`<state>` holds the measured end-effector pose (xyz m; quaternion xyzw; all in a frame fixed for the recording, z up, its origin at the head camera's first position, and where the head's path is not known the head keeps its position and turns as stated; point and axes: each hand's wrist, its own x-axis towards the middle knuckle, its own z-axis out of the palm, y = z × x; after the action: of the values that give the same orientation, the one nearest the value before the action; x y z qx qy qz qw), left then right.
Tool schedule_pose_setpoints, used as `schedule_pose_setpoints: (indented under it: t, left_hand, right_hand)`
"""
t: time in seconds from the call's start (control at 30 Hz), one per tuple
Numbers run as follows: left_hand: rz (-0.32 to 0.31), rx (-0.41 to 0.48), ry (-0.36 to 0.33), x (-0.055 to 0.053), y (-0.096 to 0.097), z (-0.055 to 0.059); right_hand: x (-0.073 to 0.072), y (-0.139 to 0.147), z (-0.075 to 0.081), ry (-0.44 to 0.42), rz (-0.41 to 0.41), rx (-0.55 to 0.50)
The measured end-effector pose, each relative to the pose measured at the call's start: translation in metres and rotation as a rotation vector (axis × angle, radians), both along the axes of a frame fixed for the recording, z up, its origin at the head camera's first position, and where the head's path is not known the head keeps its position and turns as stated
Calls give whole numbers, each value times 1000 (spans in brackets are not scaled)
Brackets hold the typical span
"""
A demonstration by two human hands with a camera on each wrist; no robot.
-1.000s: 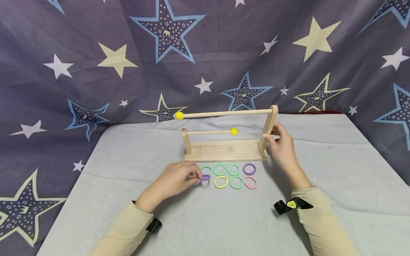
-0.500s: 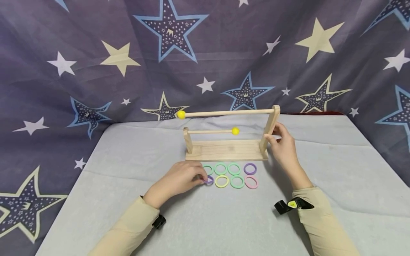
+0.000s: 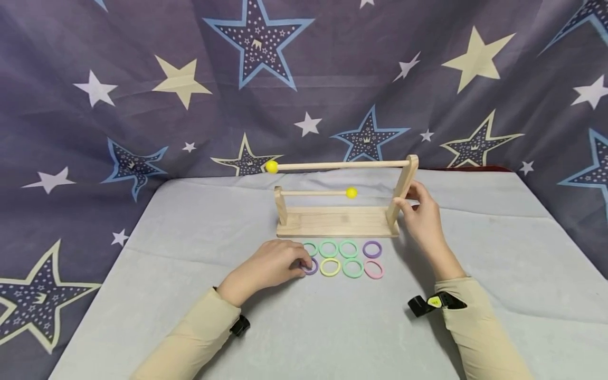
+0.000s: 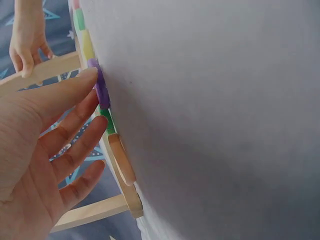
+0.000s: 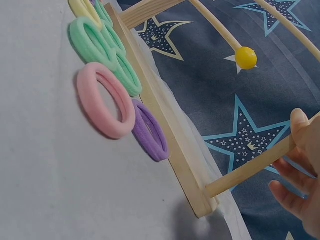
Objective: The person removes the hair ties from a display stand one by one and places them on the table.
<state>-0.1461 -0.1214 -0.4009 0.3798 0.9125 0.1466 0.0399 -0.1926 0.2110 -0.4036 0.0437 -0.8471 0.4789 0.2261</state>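
My left hand (image 3: 273, 265) is low over the table, its thumb and index fingertips at the left edge of a purple hair tie (image 3: 313, 270) lying flat. In the left wrist view, thumb and index fingertip both meet that hair tie, while the other fingers stay loosely bent. Beside them is an orange hair tie (image 4: 121, 160), hidden by the hand in the head view. My right hand (image 3: 421, 217) grips the tall right post of a wooden stand (image 3: 339, 222) between thumb and fingers. Two rods with yellow ball ends cross the stand, bare of hair ties.
Several hair ties lie in two rows before the stand: green ones (image 3: 349, 249), a yellow one (image 3: 330, 274), a pink one (image 3: 373, 277) and a second purple one. A grey cloth covers the table (image 3: 342, 327). Behind hangs a star-patterned curtain (image 3: 190, 31).
The left hand has lowered the purple hair tie from a tilted hold to flat on the table, left of the yellow one. The right hand keeps its grip on the post.
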Motion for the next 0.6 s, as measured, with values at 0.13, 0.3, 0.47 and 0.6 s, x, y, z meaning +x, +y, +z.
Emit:
schedule_pose_setpoints:
  t: [0.13,0.3,0.47,0.6]
  left_hand:
    - [29,11,-12,2,-1,3]
    - [102,58,-30,9,-6,9]
    - [197,136,-5,18,-12,15]
    - [268,179,13,23,-17,19]
  right_hand:
    - [-1,1,4,6,17,3]
    - [0,4,7,7,34,18]
    - [2,9,10,-18,52,21]
    - [6,13,13,-73,77,18]
